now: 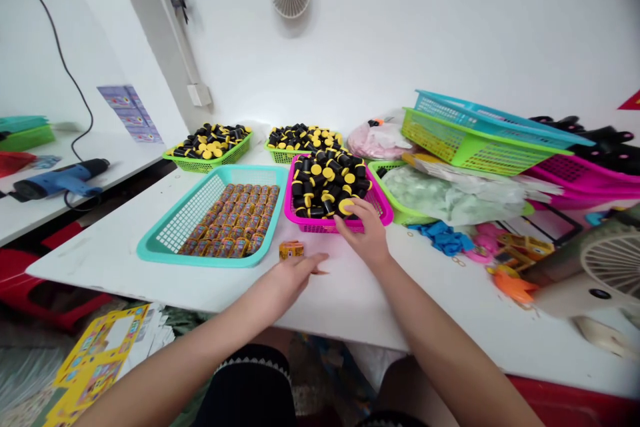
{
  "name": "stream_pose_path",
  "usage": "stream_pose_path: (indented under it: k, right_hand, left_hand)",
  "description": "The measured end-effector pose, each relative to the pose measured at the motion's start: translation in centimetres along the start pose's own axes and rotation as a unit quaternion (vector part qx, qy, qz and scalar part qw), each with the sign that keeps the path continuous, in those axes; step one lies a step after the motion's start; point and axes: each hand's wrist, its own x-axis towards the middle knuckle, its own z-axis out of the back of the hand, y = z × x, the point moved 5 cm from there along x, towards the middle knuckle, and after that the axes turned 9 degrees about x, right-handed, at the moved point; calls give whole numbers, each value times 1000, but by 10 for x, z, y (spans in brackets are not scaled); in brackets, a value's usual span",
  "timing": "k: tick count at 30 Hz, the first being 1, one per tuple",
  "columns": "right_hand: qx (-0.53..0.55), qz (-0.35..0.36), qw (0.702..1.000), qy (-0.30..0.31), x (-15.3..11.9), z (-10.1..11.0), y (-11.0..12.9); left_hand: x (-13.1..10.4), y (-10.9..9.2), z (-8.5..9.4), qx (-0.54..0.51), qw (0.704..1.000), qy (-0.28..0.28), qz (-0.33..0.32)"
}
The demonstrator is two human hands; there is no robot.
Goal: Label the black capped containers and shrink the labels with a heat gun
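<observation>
My right hand (367, 230) is at the front edge of a magenta basket (327, 227), its fingers round a black cylinder with a yellow cap (345, 207) at the heap's edge. Many more such cylinders (320, 177) fill this basket. My left hand (295, 275) rests low over the white table (345, 307), fingers bent over a small orange piece (320, 272) that is mostly hidden; its grip is unclear. Just behind that hand stands a small stack of orange printed labels (291, 250). Left of it, a turquoise basket (150, 243) holds rows of wrapped orange pieces (233, 220).
Green baskets (205, 163) of capped cylinders stand at the back. Stacked baskets (480, 137), plastic bags (425, 190), blue bands (443, 237) and a fan (585, 273) crowd the right. A blue heat gun (63, 179) lies on the left table.
</observation>
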Motion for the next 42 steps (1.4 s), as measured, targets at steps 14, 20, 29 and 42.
stream_pose_path:
  k: [14,20,29,42]
  right_hand:
    - [65,-167,969,-169,9,26,-16]
    - [228,-302,919,-110,7,13,-22]
    - [272,-326,899,-104,4,12,-23]
    - [297,-329,894,-70,7,8,-12]
  left_hand:
    - [83,24,-3,-269,945,-125,135]
    - [79,27,-9,-300,936,-129,133]
    - [79,28,-18,-348,919,-105,156]
    - [76,29,-6,-324,930,-141,102]
